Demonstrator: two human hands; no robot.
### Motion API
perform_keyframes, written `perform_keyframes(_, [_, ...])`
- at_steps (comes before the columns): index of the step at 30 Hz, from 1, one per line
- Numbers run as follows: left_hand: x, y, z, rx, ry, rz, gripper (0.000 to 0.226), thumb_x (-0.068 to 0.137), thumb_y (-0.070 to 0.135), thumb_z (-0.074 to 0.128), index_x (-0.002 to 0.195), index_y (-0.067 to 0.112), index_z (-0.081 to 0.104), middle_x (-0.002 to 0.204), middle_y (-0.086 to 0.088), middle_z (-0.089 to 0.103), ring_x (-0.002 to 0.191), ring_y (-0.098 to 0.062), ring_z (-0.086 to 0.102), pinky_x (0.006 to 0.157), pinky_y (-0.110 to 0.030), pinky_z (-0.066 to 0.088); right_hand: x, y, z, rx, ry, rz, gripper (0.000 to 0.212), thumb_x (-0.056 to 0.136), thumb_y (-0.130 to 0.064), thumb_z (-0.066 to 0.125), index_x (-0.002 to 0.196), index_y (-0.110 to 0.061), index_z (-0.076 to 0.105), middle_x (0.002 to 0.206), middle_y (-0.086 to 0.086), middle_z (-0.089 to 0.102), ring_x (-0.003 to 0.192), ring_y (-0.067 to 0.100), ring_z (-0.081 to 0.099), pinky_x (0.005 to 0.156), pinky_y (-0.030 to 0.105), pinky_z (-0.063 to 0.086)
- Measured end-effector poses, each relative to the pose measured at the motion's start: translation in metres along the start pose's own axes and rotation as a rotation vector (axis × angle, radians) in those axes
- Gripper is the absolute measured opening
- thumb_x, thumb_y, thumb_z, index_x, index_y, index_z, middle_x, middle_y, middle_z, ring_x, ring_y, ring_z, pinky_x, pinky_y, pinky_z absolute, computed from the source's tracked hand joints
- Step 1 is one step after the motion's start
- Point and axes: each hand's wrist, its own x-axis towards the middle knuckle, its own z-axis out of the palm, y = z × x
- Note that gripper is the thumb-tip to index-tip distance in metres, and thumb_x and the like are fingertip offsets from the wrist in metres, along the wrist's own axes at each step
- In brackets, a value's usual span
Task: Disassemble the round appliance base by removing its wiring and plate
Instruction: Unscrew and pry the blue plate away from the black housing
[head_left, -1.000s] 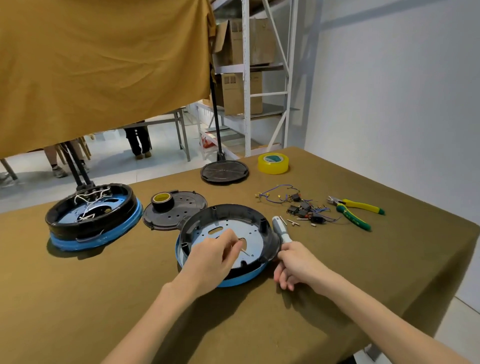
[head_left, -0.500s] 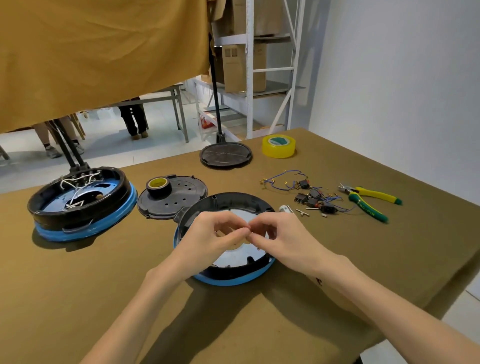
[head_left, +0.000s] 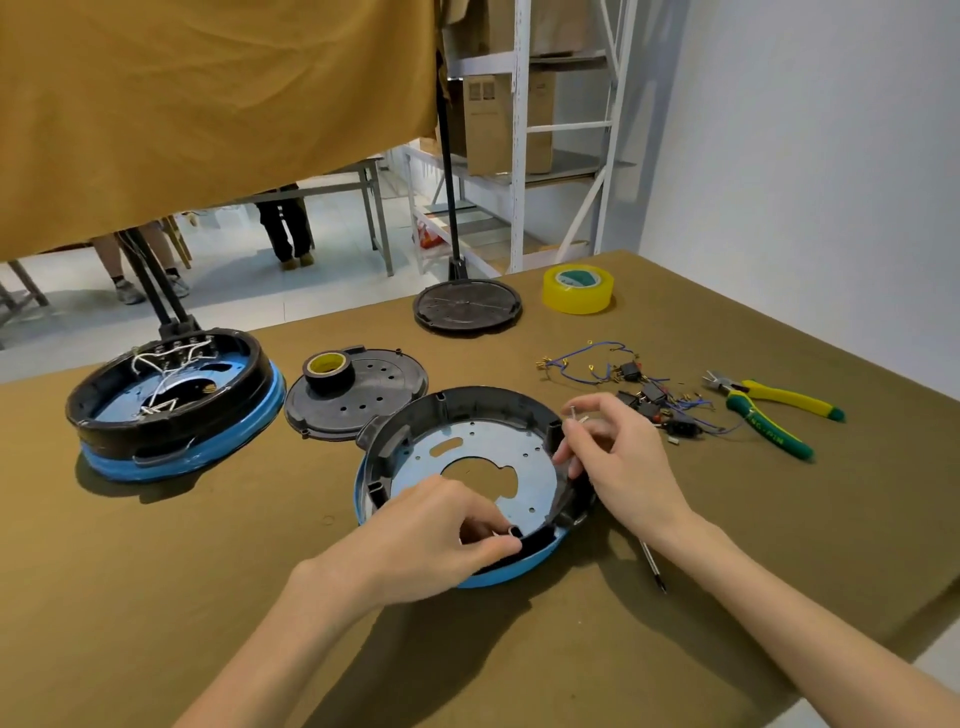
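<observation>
The olive-covered table (head_left: 156, 597) carried everything; on its left sat a second round base (head_left: 171, 405), black over blue, its white wiring still inside; near the table's middle, just in front of you, lay the round appliance base (head_left: 462, 410) you were working on, open side up and flat, its black wall ringing a metal plate (head_left: 524, 452) whose keyhole-shaped centre cutout ran roughly left to right, the narrow lobe toward your right; just behind it lay a perforated black cover (head_left: 374, 400) with a roll of dark tape (head_left: 329, 370) on it; farther back stood a black disc (head_left: 467, 306) and a yellow tape roll (head_left: 577, 289). Your left hand (head_left: 431, 540) rested over the near rim of the base, fingers curled, thumb and forefinger pinching a small tubular piece at the wall; your right hand (head_left: 618, 457) hovered over the right rim, fingers curled, pinching a small screw (head_left: 572, 413) held roughly upright. To the right lay the removed wires and switches (head_left: 639, 389), loosely tangled; beyond them the yellow-green pliers (head_left: 769, 410), jaws pointing left; a screwdriver (head_left: 655, 569) lay under your right wrist, tip toward you.
</observation>
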Motion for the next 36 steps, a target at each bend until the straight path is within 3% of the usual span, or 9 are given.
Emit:
perform_keyframes(7, [0.011, 0.024, -0.031, 0.117, 0.354, 0.059, 0.049, 0.097, 0.063, 0.036, 0.115, 0.033, 0.07, 0.087, 0.029, 0.061, 0.089, 0.007, 0.061, 0.067, -0.017, 0.055, 0.01, -0.03, -0.01, 0.305, 0.368, -0.156, 0.012, 0.106, -0.009, 0.051, 0.115, -0.016, 0.054, 0.083, 0.006, 0.073, 0.076, 0.018, 0.071, 0.07, 0.025, 0.057])
perform_keyframes(10, [0.019, 0.027, -0.052, 0.005, 0.501, 0.041, 0.039, 0.1, 0.053, 0.042, 0.105, 0.028, 0.071, 0.085, 0.021, 0.067, 0.082, -0.002, 0.064, 0.065, -0.025, 0.055, 0.016, -0.046, -0.015, 0.346, 0.488, -0.219, 0.012, 0.106, -0.012, 0.051, 0.116, -0.019, 0.052, 0.086, 0.004, 0.074, 0.084, 0.018, 0.072, 0.077, 0.023, 0.057])
perform_keyframes(14, [0.028, 0.024, -0.077, -0.227, 0.713, 0.023, 0.029, 0.107, 0.03, 0.049, 0.088, 0.023, 0.07, 0.074, 0.013, 0.068, 0.069, -0.003, 0.061, 0.058, -0.011, 0.042, 0.012, -0.047, -0.016, 0.337, 0.371, -0.103, 0.01, 0.105, -0.013, 0.053, 0.115, -0.015, 0.053, 0.08, 0.003, 0.074, 0.069, 0.01, 0.066, 0.066, 0.02, 0.053])
perform_keyframes(17, [0.029, 0.022, -0.092, -0.401, 0.85, -0.043, 0.037, 0.108, 0.032, 0.047, 0.083, 0.019, 0.07, 0.07, 0.008, 0.071, 0.061, -0.003, 0.063, 0.054, -0.011, 0.045, 0.007, -0.041, -0.014, 0.346, 0.283, -0.061, 0.007, 0.105, -0.014, 0.055, 0.111, -0.017, 0.054, 0.079, 0.006, 0.073, 0.062, 0.012, 0.062, 0.062, 0.021, 0.053])
perform_keyframes(23, [0.027, 0.026, -0.106, -0.959, 0.926, -0.319, 0.05, 0.106, 0.047, 0.048, 0.074, 0.011, 0.065, 0.06, -0.003, 0.057, 0.065, -0.026, 0.056, 0.076, -0.054, 0.056, 0.009, -0.034, -0.011, 0.303, 0.208, 0.006, 0.005, 0.104, -0.019, 0.056, 0.109, -0.021, 0.056, 0.082, 0.005, 0.075, 0.063, 0.016, 0.064, 0.063, 0.027, 0.057])
perform_keyframes(27, [0.026, 0.034, -0.098, -1.103, 0.828, -0.335, 0.05, 0.102, 0.052, 0.049, 0.077, 0.012, 0.064, 0.053, 0.0, 0.053, 0.05, -0.019, 0.055, 0.056, -0.036, 0.053, 0.008, -0.029, -0.012, 0.321, 0.21, 0.036, 0.007, 0.105, -0.018, 0.054, 0.112, -0.022, 0.053, 0.081, 0.007, 0.075, 0.062, 0.015, 0.063, 0.061, 0.026, 0.055])
perform_keyframes(31, [0.032, 0.045, -0.084, -0.946, 0.721, -0.203, 0.043, 0.093, 0.055, 0.055, 0.079, 0.019, 0.075, 0.069, -0.003, 0.07, 0.065, -0.02, 0.066, 0.062, -0.034, 0.054, 0.007, -0.025, -0.025, 0.305, 0.222, 0.07, 0.005, 0.106, -0.022, 0.053, 0.11, -0.02, 0.052, 0.087, 0.002, 0.077, 0.069, 0.014, 0.067, 0.064, 0.028, 0.054])
perform_keyframes(34, [0.048, 0.059, -0.065, -0.558, 0.637, 0.001, 0.016, 0.1, 0.04, 0.061, 0.098, 0.031, 0.074, 0.088, 0.012, 0.075, 0.083, -0.005, 0.071, 0.064, -0.02, 0.056, 0.009, -0.028, -0.048, 0.285, 0.374, 0.064, 0.004, 0.102, -0.019, 0.059, 0.101, -0.018, 0.062, 0.086, -0.008, 0.077, 0.076, 0.008, 0.07, 0.065, 0.019, 0.052])
perform_keyframes(36, [0.064, 0.068, -0.047, -0.235, 0.579, 0.056, 0.013, 0.101, 0.035, 0.063, 0.111, 0.031, 0.069, 0.095, 0.016, 0.073, 0.09, -0.004, 0.068, 0.072, -0.023, 0.057, 0.008, -0.03, -0.072, 0.213, 0.517, 0.015, 0.009, 0.098, -0.017, 0.066, 0.093, -0.025, 0.07, 0.082, -0.019, 0.074, 0.076, -0.001, 0.067, 0.065, 0.01, 0.048])
